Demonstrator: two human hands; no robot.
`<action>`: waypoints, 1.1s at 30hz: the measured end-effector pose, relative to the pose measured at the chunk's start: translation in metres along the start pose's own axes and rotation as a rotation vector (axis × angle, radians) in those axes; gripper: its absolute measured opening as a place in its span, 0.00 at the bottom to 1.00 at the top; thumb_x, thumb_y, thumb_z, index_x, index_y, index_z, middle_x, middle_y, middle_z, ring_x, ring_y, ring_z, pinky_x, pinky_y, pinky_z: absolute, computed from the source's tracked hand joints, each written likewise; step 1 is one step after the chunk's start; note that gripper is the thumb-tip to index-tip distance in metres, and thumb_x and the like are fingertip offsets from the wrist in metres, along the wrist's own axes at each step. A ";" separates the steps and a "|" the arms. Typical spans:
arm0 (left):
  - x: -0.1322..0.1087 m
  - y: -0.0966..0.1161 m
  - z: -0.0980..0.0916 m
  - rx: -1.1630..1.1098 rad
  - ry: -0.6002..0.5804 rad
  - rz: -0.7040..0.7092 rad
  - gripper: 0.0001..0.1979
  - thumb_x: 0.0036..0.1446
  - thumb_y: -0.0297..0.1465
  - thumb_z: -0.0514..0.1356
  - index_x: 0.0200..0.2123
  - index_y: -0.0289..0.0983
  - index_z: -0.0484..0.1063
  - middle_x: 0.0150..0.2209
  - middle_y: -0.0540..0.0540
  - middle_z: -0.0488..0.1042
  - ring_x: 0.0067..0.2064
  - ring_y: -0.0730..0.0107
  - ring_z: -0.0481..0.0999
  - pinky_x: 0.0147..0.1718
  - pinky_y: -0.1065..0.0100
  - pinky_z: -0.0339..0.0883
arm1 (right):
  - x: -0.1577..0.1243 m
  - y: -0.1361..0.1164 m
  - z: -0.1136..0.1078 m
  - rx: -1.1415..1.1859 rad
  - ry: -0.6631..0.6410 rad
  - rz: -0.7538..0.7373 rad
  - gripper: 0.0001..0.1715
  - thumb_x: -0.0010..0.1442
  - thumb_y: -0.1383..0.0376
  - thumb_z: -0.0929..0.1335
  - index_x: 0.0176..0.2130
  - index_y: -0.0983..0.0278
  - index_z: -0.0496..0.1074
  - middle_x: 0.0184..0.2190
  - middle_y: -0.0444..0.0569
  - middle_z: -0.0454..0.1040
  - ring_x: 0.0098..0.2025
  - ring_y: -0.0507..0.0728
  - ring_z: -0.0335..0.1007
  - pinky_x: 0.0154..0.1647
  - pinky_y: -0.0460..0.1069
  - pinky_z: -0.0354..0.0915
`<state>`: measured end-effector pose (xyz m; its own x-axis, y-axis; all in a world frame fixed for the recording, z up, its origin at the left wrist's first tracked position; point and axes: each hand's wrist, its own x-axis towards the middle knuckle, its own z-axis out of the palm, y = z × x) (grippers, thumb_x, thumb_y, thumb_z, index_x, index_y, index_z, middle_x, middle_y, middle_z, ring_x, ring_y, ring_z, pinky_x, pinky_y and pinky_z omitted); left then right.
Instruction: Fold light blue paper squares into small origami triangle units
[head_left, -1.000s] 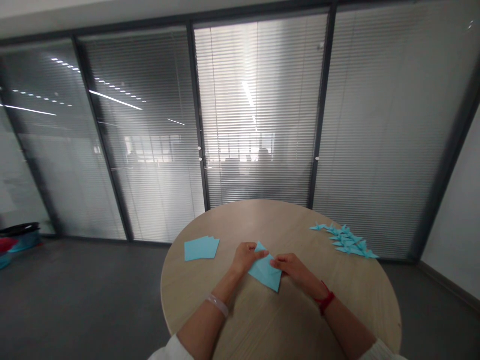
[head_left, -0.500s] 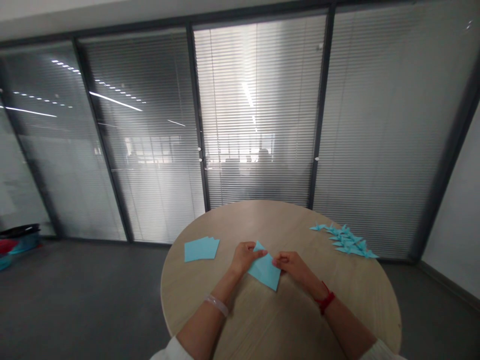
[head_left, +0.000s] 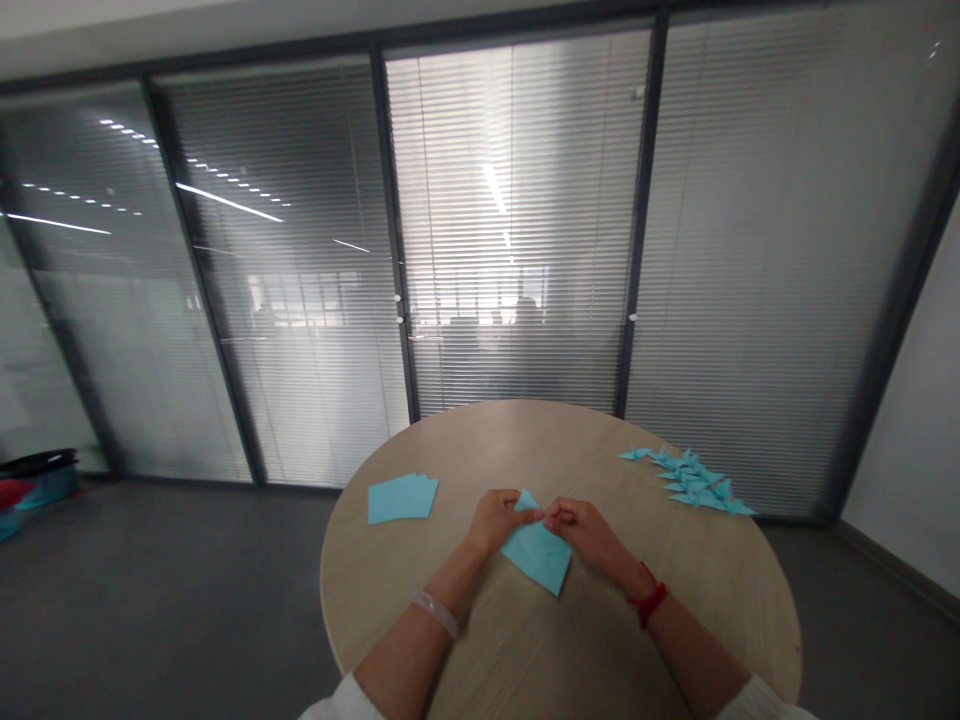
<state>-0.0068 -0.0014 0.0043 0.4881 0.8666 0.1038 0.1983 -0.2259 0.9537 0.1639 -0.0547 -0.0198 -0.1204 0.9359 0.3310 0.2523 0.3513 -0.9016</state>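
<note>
Left hand (head_left: 495, 522) and right hand (head_left: 586, 530) have just closed together, fingertips meeting on the blue paper (head_left: 538, 556); both seem clamped on it, though I can't see well from here.

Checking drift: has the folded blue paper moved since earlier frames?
Yes: the folded blue paper sits further right and lower, judged against the stack of blue sheets.
</note>
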 end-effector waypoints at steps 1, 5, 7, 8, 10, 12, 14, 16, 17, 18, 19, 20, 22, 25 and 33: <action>0.000 0.000 0.000 -0.007 -0.014 -0.010 0.24 0.31 0.48 0.66 0.18 0.35 0.64 0.17 0.55 0.60 0.20 0.78 0.58 0.19 0.74 0.48 | 0.000 0.000 0.000 -0.020 0.001 -0.001 0.19 0.51 0.53 0.68 0.25 0.67 0.67 0.18 0.40 0.62 0.21 0.48 0.55 0.23 0.44 0.50; 0.000 0.002 -0.002 0.070 -0.020 -0.028 0.24 0.30 0.50 0.66 0.18 0.34 0.65 0.17 0.55 0.59 0.21 0.77 0.58 0.19 0.74 0.47 | -0.001 -0.001 0.000 -0.061 -0.017 -0.016 0.18 0.52 0.53 0.68 0.26 0.67 0.68 0.17 0.39 0.60 0.20 0.48 0.53 0.22 0.43 0.48; 0.000 0.002 -0.004 0.113 -0.007 -0.027 0.25 0.30 0.50 0.66 0.17 0.34 0.65 0.17 0.55 0.58 0.21 0.78 0.58 0.19 0.74 0.47 | -0.002 -0.001 0.001 -0.049 -0.019 -0.019 0.18 0.52 0.53 0.67 0.25 0.66 0.67 0.17 0.39 0.59 0.20 0.48 0.52 0.21 0.43 0.47; 0.001 0.001 -0.004 0.126 -0.004 -0.025 0.25 0.31 0.50 0.66 0.17 0.34 0.65 0.16 0.55 0.58 0.21 0.78 0.58 0.19 0.74 0.46 | -0.002 -0.001 0.002 -0.043 -0.021 -0.013 0.18 0.52 0.53 0.67 0.25 0.66 0.66 0.17 0.39 0.59 0.20 0.48 0.52 0.21 0.43 0.47; 0.001 0.000 -0.004 0.146 -0.009 -0.010 0.25 0.32 0.50 0.65 0.17 0.34 0.65 0.16 0.56 0.57 0.21 0.78 0.57 0.19 0.74 0.46 | -0.003 -0.001 0.004 -0.041 -0.029 0.005 0.18 0.53 0.53 0.67 0.24 0.65 0.65 0.17 0.38 0.57 0.20 0.48 0.50 0.21 0.43 0.45; 0.000 -0.001 -0.005 0.167 -0.023 0.013 0.24 0.33 0.50 0.65 0.17 0.33 0.65 0.16 0.56 0.57 0.21 0.79 0.56 0.19 0.74 0.46 | -0.003 -0.002 0.005 -0.045 -0.062 0.022 0.17 0.53 0.54 0.67 0.25 0.65 0.65 0.17 0.38 0.56 0.19 0.48 0.49 0.21 0.43 0.45; 0.000 -0.002 -0.004 0.176 -0.046 0.034 0.24 0.34 0.50 0.65 0.18 0.33 0.67 0.17 0.55 0.58 0.21 0.78 0.57 0.20 0.74 0.47 | -0.003 -0.002 0.005 -0.033 -0.095 0.025 0.17 0.52 0.54 0.67 0.26 0.65 0.65 0.17 0.37 0.55 0.20 0.48 0.49 0.21 0.43 0.45; 0.000 -0.003 -0.004 0.153 -0.065 0.042 0.23 0.35 0.49 0.64 0.19 0.33 0.68 0.17 0.55 0.58 0.22 0.77 0.58 0.20 0.74 0.49 | -0.003 -0.003 0.003 0.007 -0.121 0.031 0.16 0.51 0.55 0.67 0.27 0.65 0.66 0.18 0.37 0.55 0.20 0.48 0.49 0.22 0.43 0.46; 0.000 -0.004 -0.003 0.130 -0.073 0.040 0.23 0.36 0.50 0.64 0.20 0.33 0.68 0.17 0.55 0.59 0.22 0.77 0.58 0.20 0.74 0.50 | -0.002 -0.003 0.002 0.032 -0.128 0.036 0.15 0.51 0.55 0.67 0.26 0.65 0.65 0.18 0.37 0.55 0.20 0.48 0.49 0.22 0.43 0.47; 0.000 -0.004 -0.002 0.104 -0.080 0.036 0.24 0.36 0.50 0.64 0.20 0.33 0.68 0.18 0.55 0.60 0.21 0.77 0.59 0.21 0.74 0.50 | -0.002 -0.004 0.000 0.055 -0.130 0.041 0.15 0.50 0.56 0.68 0.26 0.65 0.65 0.18 0.37 0.55 0.20 0.48 0.50 0.22 0.43 0.47; 0.001 -0.004 -0.002 0.081 -0.088 0.029 0.24 0.37 0.50 0.63 0.20 0.33 0.68 0.18 0.54 0.60 0.21 0.77 0.59 0.21 0.73 0.50 | -0.001 -0.004 -0.001 0.072 -0.129 0.046 0.14 0.50 0.57 0.68 0.25 0.65 0.64 0.17 0.37 0.56 0.20 0.48 0.50 0.22 0.43 0.47; 0.001 -0.005 -0.002 0.061 -0.099 0.021 0.24 0.37 0.50 0.63 0.20 0.33 0.68 0.17 0.54 0.60 0.21 0.77 0.59 0.21 0.73 0.50 | -0.001 -0.005 -0.001 0.082 -0.122 0.047 0.14 0.50 0.57 0.68 0.24 0.65 0.63 0.17 0.37 0.56 0.20 0.48 0.51 0.23 0.44 0.47; 0.001 -0.005 -0.002 0.033 -0.118 0.015 0.24 0.39 0.51 0.62 0.20 0.33 0.68 0.17 0.54 0.59 0.20 0.77 0.58 0.20 0.73 0.48 | 0.000 -0.004 -0.002 0.085 -0.099 0.047 0.14 0.49 0.59 0.67 0.22 0.65 0.62 0.17 0.38 0.57 0.21 0.48 0.51 0.23 0.44 0.48; 0.002 -0.006 -0.003 0.038 -0.124 0.031 0.24 0.41 0.52 0.60 0.19 0.33 0.67 0.16 0.54 0.58 0.20 0.78 0.57 0.20 0.73 0.47 | -0.001 -0.004 0.000 0.037 -0.059 0.045 0.14 0.51 0.59 0.66 0.22 0.64 0.61 0.18 0.38 0.56 0.21 0.48 0.51 0.23 0.44 0.48; 0.003 -0.003 -0.001 0.167 -0.088 0.075 0.28 0.43 0.56 0.55 0.14 0.36 0.57 0.15 0.56 0.50 0.20 0.79 0.51 0.19 0.72 0.41 | -0.004 -0.004 0.002 -0.074 -0.089 0.008 0.18 0.55 0.55 0.65 0.23 0.64 0.59 0.19 0.37 0.53 0.22 0.48 0.49 0.22 0.43 0.46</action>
<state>-0.0071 0.0024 0.0023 0.5777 0.8041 0.1402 0.2934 -0.3649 0.8836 0.1616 -0.0595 -0.0177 -0.2019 0.9339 0.2951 0.3238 0.3480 -0.8798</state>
